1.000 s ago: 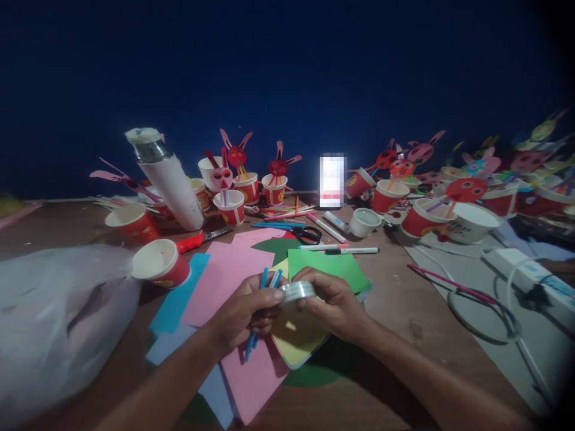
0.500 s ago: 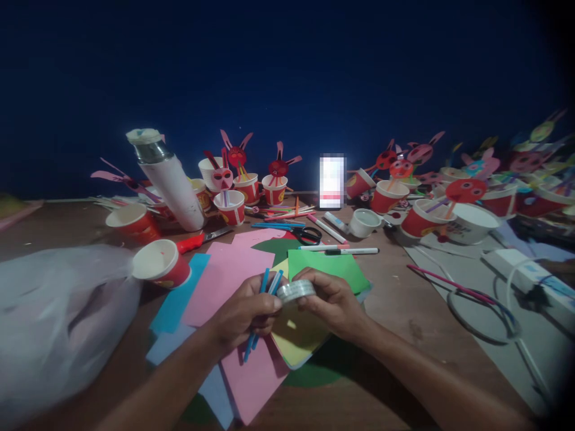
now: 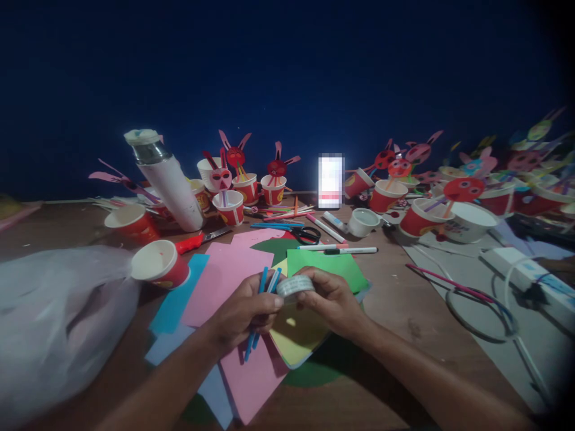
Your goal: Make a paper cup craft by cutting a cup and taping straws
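My left hand is closed around a few blue sticks, which look like straws and stick out above and below the fist. In my right hand is a roll of tape, gripped between thumb and fingers. The roll's left side meets my left fingertips; whether a strip is pulled off I cannot make out. Beneath both hands lie a yellow sheet, pink paper and a green sheet.
A white flask leans at the back left near red paper cups and a red-handled knife. Scissors, markers and a bright phone lie beyond the paper. A power strip with cables sits right. A plastic bag fills the left.
The tape roll has turned slightly in my right fingers, and the fingers have shifted a little on it. My left hand keeps its grip on the blue straws.
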{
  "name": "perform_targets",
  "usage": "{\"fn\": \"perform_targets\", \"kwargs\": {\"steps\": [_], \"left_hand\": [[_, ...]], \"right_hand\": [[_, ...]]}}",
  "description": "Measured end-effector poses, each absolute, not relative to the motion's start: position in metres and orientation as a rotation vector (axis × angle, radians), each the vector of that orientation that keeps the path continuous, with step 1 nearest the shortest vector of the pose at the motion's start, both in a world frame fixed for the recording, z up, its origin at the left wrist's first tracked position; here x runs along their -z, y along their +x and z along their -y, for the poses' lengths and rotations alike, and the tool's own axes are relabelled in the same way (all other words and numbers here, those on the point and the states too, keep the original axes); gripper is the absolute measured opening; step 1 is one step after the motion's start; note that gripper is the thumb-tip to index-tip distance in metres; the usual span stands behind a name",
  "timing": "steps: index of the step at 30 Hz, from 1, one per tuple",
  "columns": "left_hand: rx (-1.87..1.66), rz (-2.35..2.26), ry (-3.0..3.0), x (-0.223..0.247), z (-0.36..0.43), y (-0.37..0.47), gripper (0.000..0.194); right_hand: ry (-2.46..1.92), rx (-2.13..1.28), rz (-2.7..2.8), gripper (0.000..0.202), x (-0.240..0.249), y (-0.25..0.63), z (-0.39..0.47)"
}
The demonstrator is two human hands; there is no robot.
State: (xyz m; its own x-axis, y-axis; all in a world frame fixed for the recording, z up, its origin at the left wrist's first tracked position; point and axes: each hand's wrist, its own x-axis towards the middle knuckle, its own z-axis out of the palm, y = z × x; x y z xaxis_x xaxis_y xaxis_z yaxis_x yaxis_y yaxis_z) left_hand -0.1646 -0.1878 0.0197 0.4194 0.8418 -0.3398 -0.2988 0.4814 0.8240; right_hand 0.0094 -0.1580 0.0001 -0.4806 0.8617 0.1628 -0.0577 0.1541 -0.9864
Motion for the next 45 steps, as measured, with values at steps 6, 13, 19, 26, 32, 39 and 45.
{"fn": "perform_targets", "kwargs": {"steps": [6, 13, 19, 26, 32, 39, 45], "left_hand": [[-0.845, -1.033, 0.851, -0.023, 0.190, -0.160, 0.022], [-0.862, -1.090, 0.891, -0.022, 0.189, -0.162, 0.023], [-0.879, -1.045, 0.821, -0.023, 0.185, -0.166, 0.011], [-0.846, -1.180, 0.963, -0.024, 0.188, -0.164, 0.015], [-0.822, -1.217, 1.076, -0.026, 0.187, -0.165, 0.014], [-0.821, -1.200, 1.099, -0.025, 0.187, -0.162, 0.014], [-0.793, -1.271, 1.138, -0.024, 0.188, -0.160, 0.009]], "right_hand": [[-0.850, -1.232, 1.771, 0.021, 0.000, 0.012, 0.157], [-0.809, -0.998, 1.953, 0.017, 0.001, 0.017, 0.153], [-0.638, -1.250, 1.935, 0.018, 0.009, 0.019, 0.149], [-0.596, -1.251, 1.914, 0.020, 0.014, 0.017, 0.145], [-0.599, -1.153, 1.936, 0.017, 0.012, 0.016, 0.146], [-0.638, -0.898, 2.014, 0.017, 0.007, 0.012, 0.152], [-0.634, -0.811, 2.044, 0.016, 0.005, 0.011, 0.155]]}}
